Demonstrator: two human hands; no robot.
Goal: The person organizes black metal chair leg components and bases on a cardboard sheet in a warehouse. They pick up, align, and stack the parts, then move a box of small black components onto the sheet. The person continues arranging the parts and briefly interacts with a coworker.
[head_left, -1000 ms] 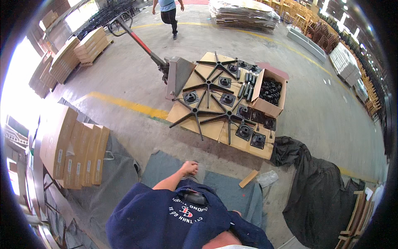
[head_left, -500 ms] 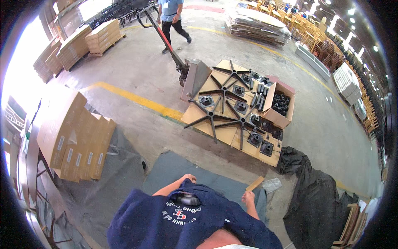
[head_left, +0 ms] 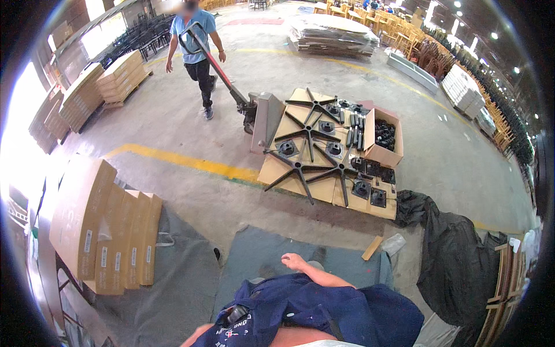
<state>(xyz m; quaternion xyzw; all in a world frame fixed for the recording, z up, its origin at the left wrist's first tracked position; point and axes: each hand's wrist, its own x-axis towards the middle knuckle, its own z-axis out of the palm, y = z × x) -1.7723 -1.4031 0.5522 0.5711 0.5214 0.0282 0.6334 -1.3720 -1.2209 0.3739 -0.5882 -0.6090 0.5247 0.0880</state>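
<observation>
My right hand (head_left: 295, 262) reaches across in front of my dark blue shirt (head_left: 370, 315), above the blue-grey mat (head_left: 254, 246). Its fingers bend loosely and I see nothing held in them. Only a bit of my left forearm shows at the lower edge; the left hand is out of view. A tan strip (head_left: 372, 247) lies on the floor by the mat's right end, next to a clear plastic bag (head_left: 393, 244). Past the mat, black star-shaped bases (head_left: 309, 132) and square black plates (head_left: 362, 188) lie on a cardboard-topped load.
A pallet jack (head_left: 254, 115) stands at that load, beside a carton of black parts (head_left: 370, 136). Tall cartons (head_left: 87, 220) lean at left. Dark sheeting (head_left: 457, 266) lies at right near wooden frames (head_left: 509, 289). A person in blue (head_left: 199, 55) walks beyond the jack.
My view has shifted and turned. My right hand has swung left across my body, away from the tan strip. My left hand has left the view. The person in blue has moved left, behind the jack handle.
</observation>
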